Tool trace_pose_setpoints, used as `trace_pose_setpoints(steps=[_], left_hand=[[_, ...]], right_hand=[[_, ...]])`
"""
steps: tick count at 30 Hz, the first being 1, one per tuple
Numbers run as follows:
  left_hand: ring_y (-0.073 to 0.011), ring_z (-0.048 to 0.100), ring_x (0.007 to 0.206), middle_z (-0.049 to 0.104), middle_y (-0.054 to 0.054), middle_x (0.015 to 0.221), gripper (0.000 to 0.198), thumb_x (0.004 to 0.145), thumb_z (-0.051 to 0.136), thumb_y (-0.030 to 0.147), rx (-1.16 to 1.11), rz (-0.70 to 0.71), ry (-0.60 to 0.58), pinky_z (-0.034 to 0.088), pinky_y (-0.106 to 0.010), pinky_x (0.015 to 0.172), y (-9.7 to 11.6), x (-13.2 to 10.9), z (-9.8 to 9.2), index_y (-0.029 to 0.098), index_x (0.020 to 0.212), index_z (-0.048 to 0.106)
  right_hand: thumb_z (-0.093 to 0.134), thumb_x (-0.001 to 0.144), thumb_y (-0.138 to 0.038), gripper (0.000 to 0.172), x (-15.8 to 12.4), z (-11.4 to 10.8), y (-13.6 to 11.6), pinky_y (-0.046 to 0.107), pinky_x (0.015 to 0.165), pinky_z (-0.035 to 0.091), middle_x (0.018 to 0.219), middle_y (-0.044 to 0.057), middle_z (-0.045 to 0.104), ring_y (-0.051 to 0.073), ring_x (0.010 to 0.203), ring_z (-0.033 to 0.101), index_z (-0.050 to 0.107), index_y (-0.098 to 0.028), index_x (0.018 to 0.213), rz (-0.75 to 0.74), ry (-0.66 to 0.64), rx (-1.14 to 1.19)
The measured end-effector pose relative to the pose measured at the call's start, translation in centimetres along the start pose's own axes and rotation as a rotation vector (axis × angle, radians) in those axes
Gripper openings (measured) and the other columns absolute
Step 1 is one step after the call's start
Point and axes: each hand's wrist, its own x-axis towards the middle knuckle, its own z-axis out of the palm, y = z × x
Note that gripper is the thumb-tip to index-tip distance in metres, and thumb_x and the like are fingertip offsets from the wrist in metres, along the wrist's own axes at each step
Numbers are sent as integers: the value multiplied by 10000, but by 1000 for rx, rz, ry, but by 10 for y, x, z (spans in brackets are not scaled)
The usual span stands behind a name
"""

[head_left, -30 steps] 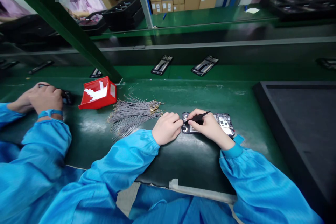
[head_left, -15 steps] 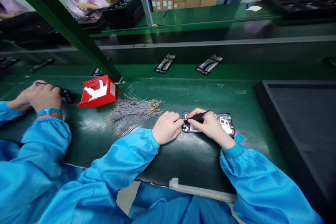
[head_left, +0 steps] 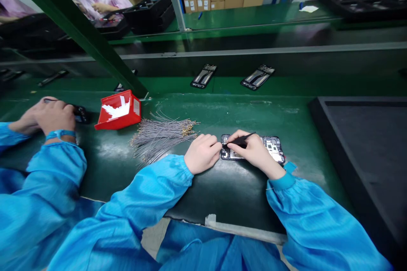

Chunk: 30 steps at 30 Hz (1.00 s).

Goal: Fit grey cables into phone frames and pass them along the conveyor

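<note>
Phone [head_left: 273, 149], curled hands [head_left: 202, 154], tweezers [head_left: 241, 139] in right [head_left: 254, 151]

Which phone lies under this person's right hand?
The phone partly covered by the right hand, right of the cable bundle; the two phones straight behind lie uncovered.

Sleeves [head_left: 152, 190] are blue, the pointed tool [head_left: 240, 140] black, cables [head_left: 160, 134] grey with gold ends, the bin [head_left: 113, 125] red, the benchtop [head_left: 229, 194] green.

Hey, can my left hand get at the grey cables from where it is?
Likely yes. Your left hand, at the opened phone, is right beside the grey cables, with nothing visible standing between them. The red bin sits beyond the cables, out of the way.
</note>
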Motion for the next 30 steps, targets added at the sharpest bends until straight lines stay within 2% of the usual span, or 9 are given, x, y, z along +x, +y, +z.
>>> trace_pose_setpoints(steps=[13,22,30], left_hand=[[-158,414,670,480,-17,689,181,838,407,217,4,12,-6,287,-297,603,-1,0,0,178,707,527],[-157,415,667,481,-19,688,189,842,408,221,-1,15,-10,288,-297,600,0,0,0,177,703,528],[-157,419,665,488,-17,692,162,827,426,220,-14,7,-21,292,-298,602,0,1,-1,178,707,526]], right_hand=[[583,734,-192,43,0,0,-1,264,662,462,759,19,640,152,723,599,615,-172,754,-7,-18,1],[574,741,-161,25,-1,0,1,263,667,454,752,14,623,146,721,585,593,-172,751,-72,-16,-26],[518,777,-119,71,-8,3,-3,274,656,424,761,28,564,148,717,529,556,-177,785,-248,-56,-143]])
